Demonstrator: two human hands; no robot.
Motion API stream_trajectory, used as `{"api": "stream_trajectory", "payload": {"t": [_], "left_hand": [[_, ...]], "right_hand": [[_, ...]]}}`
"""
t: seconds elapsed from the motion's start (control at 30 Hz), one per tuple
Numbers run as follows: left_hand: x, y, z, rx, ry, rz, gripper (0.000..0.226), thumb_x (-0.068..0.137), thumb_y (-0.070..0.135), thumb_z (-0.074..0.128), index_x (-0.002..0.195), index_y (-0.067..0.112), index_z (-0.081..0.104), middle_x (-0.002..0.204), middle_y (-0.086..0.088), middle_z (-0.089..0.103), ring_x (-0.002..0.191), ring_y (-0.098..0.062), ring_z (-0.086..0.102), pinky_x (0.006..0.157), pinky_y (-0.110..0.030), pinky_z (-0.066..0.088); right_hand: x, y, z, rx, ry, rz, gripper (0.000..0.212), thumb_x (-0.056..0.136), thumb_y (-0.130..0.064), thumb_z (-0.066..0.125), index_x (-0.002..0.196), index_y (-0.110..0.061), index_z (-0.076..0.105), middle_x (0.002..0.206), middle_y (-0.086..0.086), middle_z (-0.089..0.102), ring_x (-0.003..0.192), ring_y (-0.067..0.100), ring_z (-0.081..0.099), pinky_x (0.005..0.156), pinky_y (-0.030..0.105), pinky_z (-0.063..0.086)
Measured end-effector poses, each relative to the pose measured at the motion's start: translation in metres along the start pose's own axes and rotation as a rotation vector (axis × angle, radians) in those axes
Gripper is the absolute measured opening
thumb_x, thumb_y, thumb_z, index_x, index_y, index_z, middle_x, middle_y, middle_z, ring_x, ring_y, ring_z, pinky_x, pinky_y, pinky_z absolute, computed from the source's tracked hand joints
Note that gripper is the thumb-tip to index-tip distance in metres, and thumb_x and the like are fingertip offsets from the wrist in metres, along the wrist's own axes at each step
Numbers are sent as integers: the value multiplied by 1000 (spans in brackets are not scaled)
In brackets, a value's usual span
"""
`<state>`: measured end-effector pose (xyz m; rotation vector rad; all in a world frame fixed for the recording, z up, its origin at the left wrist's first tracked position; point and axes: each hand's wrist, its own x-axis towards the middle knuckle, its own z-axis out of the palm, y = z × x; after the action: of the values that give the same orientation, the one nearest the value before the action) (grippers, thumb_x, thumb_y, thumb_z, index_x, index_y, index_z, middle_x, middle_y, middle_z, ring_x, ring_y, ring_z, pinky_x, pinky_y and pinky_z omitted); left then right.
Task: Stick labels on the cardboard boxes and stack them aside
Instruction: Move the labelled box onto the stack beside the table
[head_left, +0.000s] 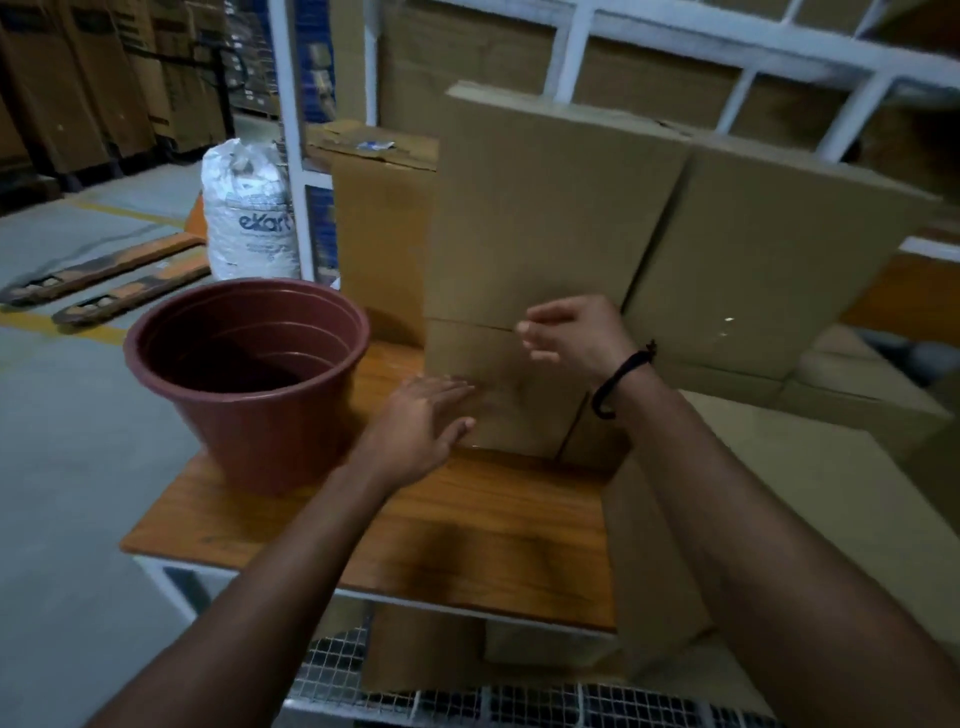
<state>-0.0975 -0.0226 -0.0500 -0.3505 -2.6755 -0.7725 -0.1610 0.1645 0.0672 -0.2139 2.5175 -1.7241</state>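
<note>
**Hands at the upright box: label application in hand**

Left hand (422, 415) lies flat, fingers straight, against the lower front face of the flattened cardboard box (545, 208). It appears to be bracing or pressing the panel. Right hand (571, 332), with a dark wristband (621, 379), is at the box's horizontal crease with its fingers partly curled. Blur hides whether it pinches a label or holds nothing.

Position of the work: the box stands on edge at the far side of the wooden table (467, 535), just beside a brown plastic pot (249, 374). More flattened boxes (769, 249) lean behind it on the right. A white sack (249, 213) stands on the floor beyond the pot.

Step assessment: no label can be made out on the visible face, so the sticking step is probably under way or just starting, and stacking is not yet done.

Next move requires:
1. Keep the panel steady with the flat hand so that it does not tip.
2. Press the label smooth across the face.
3. Take hold of both side edges, then lift the box aside.
</note>
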Motion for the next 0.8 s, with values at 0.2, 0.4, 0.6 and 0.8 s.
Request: {"api": "stream_trajectory", "payload": {"t": [0.2, 0.4, 0.6, 0.8], "left_hand": [[26, 107, 71, -240, -194, 4, 52, 97, 38, 58, 145, 24, 47, 150, -1, 46, 143, -16, 34, 114, -25, 26], [28, 188, 109, -342, -217, -43, 55, 95, 53, 52, 146, 38, 40, 154, 9, 40, 139, -12, 38, 111, -43, 39], [6, 225, 133, -496, -266, -19, 53, 75, 78, 54, 124, 58, 52, 162, 17, 17, 145, -10, 25, 114, -45, 34], [-3, 244, 133, -550, -268, -192, 40, 85, 57, 62, 124, 56, 54, 161, 7, 23, 147, -18, 22, 116, -51, 29]], "right_hand": [[-41, 49, -115, -79, 122, 22, 36, 85, -13, 72, 118, -3, 62, 108, 9, 65, 105, 21, 64, 92, 33, 53], [-72, 102, -197, -178, 126, -15, 36, 82, -26, 75, 115, -15, 66, 108, 2, 68, 102, 12, 64, 97, 35, 51], [-109, 150, -276, -523, 69, -133, 27, 87, -37, 68, 112, -28, 69, 120, -11, 62, 115, 5, 53, 93, 23, 39], [-148, 200, -331, -750, 5, 17, 62, 76, -64, 65, 133, -43, 51, 157, -5, 23, 143, 23, 23, 113, 50, 28]]}}
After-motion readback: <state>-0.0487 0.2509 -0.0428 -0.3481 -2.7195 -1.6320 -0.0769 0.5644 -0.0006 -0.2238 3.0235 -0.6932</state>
